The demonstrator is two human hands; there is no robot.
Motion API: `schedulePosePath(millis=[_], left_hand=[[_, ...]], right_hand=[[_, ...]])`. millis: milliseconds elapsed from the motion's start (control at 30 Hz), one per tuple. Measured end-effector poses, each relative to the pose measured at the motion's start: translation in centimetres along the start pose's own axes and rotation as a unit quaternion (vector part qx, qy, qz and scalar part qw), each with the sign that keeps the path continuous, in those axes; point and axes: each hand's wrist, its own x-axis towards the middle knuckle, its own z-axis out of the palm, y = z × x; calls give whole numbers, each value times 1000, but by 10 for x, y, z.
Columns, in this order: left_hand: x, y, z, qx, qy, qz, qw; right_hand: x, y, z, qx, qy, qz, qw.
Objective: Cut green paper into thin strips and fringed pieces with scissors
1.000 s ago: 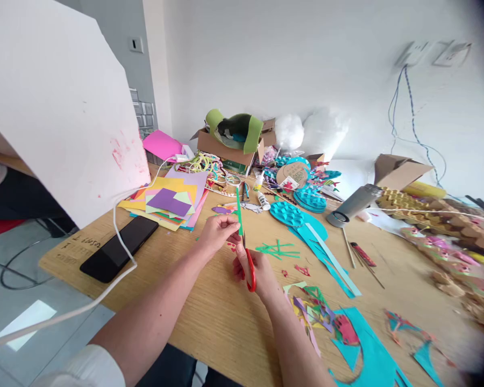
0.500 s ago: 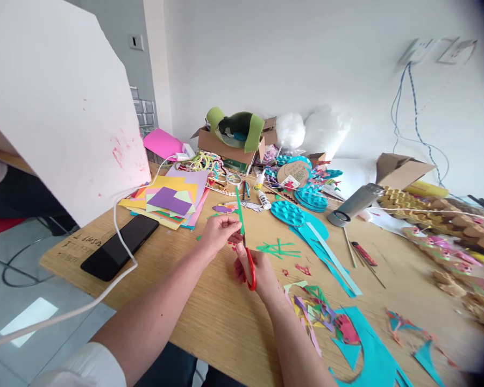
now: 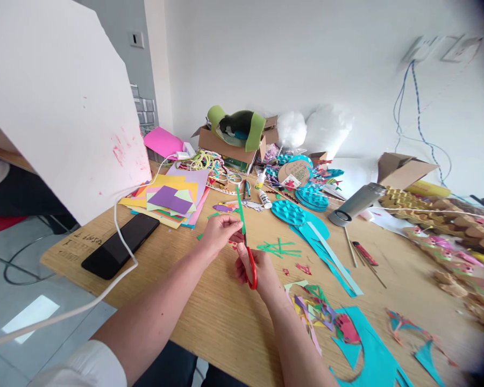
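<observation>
Pinched in the fingers of my left hand [image 3: 221, 234] is a narrow green paper strip [image 3: 240, 207], standing nearly upright. My right hand [image 3: 262, 269] grips red-handled scissors [image 3: 251, 269], whose blades point away from me and meet the lower part of the strip. How far the blades are apart cannot be made out. Just right of the hands lie several thin green paper strips [image 3: 280, 248] in a loose pile. Small red paper scraps [image 3: 304, 267] sit nearer to me.
A black phone [image 3: 121, 247], a white cable [image 3: 119, 226] and stacked coloured paper [image 3: 171, 200] are at left. Blue paper pieces [image 3: 326, 258], a grey flask [image 3: 357, 204] and egg cartons [image 3: 439, 215] spread to the right. Mixed offcuts [image 3: 314, 312] lie near my right forearm.
Both hands stay almost where they were, with the strip still between the left fingers and the scissors in the right. The view has shifted very slightly.
</observation>
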Motion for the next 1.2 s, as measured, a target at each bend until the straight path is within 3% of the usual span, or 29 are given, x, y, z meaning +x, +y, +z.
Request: schedulePosePath(millis=[1200], left_hand=[[0,1,1,-1,0,-6,1000]], right_hand=[[-2,-2,0,-24,6,4,1000]])
